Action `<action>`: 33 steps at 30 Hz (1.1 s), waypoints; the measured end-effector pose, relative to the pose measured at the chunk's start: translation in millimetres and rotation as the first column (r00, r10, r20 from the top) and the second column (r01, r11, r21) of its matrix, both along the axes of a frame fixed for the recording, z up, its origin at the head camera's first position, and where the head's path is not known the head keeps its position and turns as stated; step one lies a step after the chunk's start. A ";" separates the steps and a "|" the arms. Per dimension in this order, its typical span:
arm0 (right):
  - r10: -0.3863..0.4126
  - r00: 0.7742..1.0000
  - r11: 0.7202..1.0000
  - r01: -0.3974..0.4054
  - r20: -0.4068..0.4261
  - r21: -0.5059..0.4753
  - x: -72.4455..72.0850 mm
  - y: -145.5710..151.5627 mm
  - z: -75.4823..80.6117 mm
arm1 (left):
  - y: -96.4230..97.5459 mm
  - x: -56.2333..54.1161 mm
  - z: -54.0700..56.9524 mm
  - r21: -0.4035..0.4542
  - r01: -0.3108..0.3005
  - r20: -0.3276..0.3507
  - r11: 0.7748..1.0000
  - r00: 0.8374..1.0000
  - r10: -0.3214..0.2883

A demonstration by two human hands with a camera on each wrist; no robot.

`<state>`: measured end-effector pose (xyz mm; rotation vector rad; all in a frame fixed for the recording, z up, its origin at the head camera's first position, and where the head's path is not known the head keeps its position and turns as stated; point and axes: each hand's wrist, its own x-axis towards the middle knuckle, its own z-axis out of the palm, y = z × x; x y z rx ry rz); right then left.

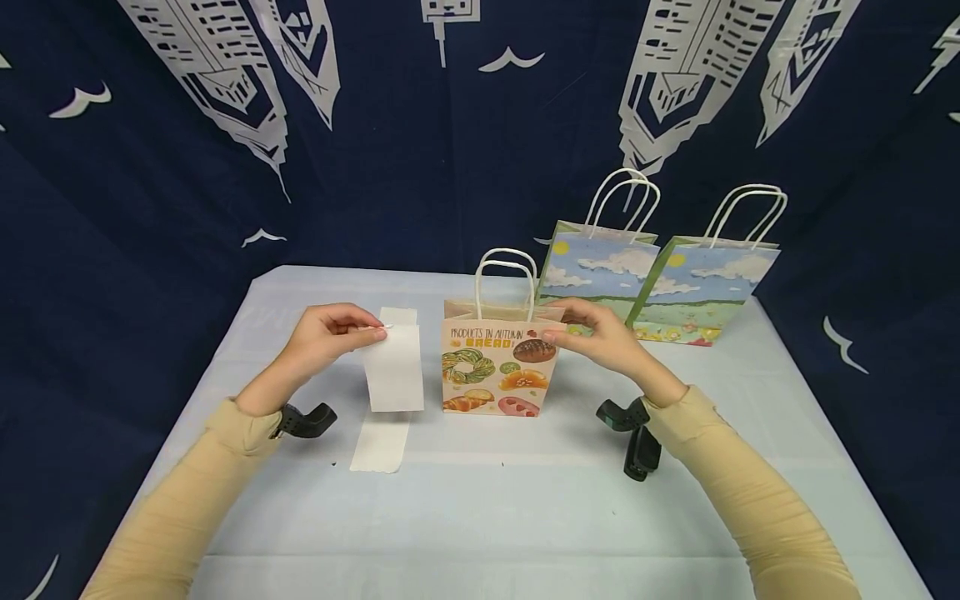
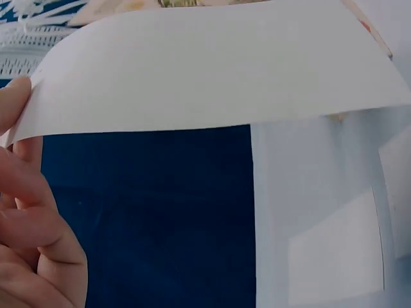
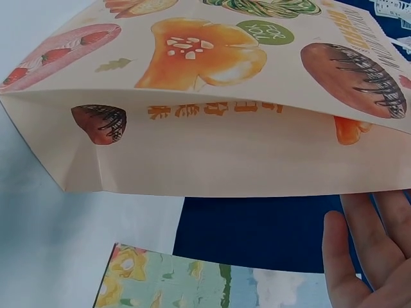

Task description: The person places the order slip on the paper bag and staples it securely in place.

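My left hand (image 1: 330,333) pinches a small white sheet of paper (image 1: 393,371) by its upper edge and holds it up left of the bag. In the left wrist view the sheet (image 2: 212,70) bends in a curve, with the fingers (image 2: 26,224) at its left end. A pink paper bag (image 1: 491,375) with bread pictures and two white handles stands upright in the middle. At its upper right edge my right hand (image 1: 600,333) grips the side, thumb in front. Fingers (image 3: 369,240) reach behind the bag (image 3: 225,160) in the right wrist view.
A longer off-white strip (image 1: 380,446) lies on the white table (image 1: 525,517), partly hidden behind the held sheet. Two landscape-print paper bags (image 1: 600,262) with white handles stand at the back right. Dark blue printed cloth (image 1: 450,167) hangs behind the table.
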<state>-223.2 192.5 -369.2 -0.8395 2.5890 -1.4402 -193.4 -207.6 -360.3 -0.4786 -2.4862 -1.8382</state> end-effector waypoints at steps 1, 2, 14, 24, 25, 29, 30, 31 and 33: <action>0.000 1.000 1.000 0.000 -0.001 -0.003 -0.2 0.0 -0.5 | 3.9 0.3 0.9 0.009 0.004 -0.011 1.000 1.000 -0.004; -0.001 1.000 1.000 0.001 -0.002 -0.006 -0.2 -0.2 -0.8 | 7.7 0.4 1.6 0.017 0.008 -0.018 1.000 1.000 -0.007; -0.038 0.999 0.999 0.038 -0.012 0.018 15.3 -13.4 18.0 | 49.0 -4.6 3.4 0.091 0.098 -0.105 0.991 0.991 -0.088; -0.038 0.999 0.999 0.038 0.004 0.000 20.8 -18.9 24.4 | 78.8 2.3 -1.2 0.104 0.072 -0.146 0.992 0.988 -0.057; -0.040 0.999 0.999 0.040 0.002 0.002 20.9 -19.1 24.4 | 81.9 3.3 -1.1 0.102 0.060 -0.142 0.993 0.989 -0.045; -0.047 0.999 0.999 0.047 0.006 0.003 20.8 -19.9 24.2 | 93.6 5.5 0.3 0.091 0.017 -0.120 0.996 0.993 -0.006; -0.049 0.999 0.999 0.049 0.009 0.001 20.4 -20.0 23.8 | 95.8 5.8 1.0 0.092 0.014 -0.112 0.996 0.994 -0.004; -0.052 0.999 0.999 0.052 0.011 0.000 18.6 -19.2 21.1 | 97.6 5.8 1.0 0.091 0.011 -0.106 0.996 0.994 -0.002; -0.058 0.998 0.998 0.058 0.018 -0.007 13.9 -17.3 14.5 | 100.5 5.8 1.4 0.094 0.008 -0.089 0.996 0.996 0.000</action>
